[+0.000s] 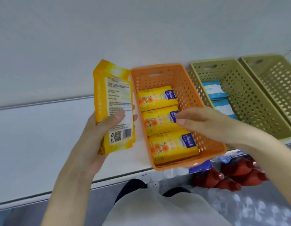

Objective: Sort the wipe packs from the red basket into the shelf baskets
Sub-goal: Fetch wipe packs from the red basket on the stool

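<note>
Head view. The left hand grips a yellow wipe pack upright just left of the orange basket, with the thumb across its back panel. Fine print, a QR code and a barcode show, but the text is too small to read. The right hand hovers over the basket, fingers loosely extended and grasping nothing. Inside lie three yellow packs in a row — orange flowers, purple tags, script unreadable. Beside it an olive basket holds blue-and-white packs. Both baskets stand on a white shelf against a pale wall.
</note>
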`<state>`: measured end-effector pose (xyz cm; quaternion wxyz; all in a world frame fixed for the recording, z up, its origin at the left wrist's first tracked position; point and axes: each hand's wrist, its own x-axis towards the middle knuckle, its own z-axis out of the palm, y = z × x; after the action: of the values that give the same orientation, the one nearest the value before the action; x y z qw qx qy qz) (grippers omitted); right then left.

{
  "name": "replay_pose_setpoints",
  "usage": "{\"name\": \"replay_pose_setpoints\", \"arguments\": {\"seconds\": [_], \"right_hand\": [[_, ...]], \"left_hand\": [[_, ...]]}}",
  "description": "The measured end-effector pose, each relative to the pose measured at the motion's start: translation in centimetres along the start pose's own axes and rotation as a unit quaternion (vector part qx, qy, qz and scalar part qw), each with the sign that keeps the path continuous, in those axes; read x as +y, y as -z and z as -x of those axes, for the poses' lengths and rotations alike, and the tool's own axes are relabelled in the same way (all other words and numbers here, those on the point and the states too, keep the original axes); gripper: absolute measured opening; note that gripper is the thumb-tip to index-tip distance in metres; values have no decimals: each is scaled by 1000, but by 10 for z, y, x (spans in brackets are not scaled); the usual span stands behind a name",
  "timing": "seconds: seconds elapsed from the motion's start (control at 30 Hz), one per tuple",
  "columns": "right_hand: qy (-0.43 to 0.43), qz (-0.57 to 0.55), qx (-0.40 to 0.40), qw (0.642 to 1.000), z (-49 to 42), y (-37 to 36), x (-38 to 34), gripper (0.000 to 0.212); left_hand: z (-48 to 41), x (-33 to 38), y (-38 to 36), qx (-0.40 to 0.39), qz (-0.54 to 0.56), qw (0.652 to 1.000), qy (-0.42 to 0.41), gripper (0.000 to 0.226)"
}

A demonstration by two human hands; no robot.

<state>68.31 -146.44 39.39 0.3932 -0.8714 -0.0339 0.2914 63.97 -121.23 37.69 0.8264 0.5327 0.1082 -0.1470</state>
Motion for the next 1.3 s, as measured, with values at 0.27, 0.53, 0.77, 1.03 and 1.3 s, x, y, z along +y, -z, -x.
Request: {"name": "replay_pose_setpoints", "arguments": {"seconds": [0.27, 0.53, 0.77, 1.03, 1.3], "right_hand": [[203, -350, 22, 914, 13, -34, -64, 43], [129, -500, 100, 851, 7, -43, -55, 37], [109, -579, 131, 797, 11, -30, -46, 40], [150, -175, 387, 893, 7, -10, -22, 63], [67, -341, 223, 911, -6, -3, -2, 7]], "left_hand": [[-2, 23, -48, -47, -55, 996, -44, 61], [-16, 30, -71, -17, -248, 966, -73, 26], [-18, 12, -71, 33, -177, 982, -62, 48], [-23, 16, -57, 46, -167, 981, -92, 30], [-41, 5, -53, 109, -157, 978, -88, 40]]}}
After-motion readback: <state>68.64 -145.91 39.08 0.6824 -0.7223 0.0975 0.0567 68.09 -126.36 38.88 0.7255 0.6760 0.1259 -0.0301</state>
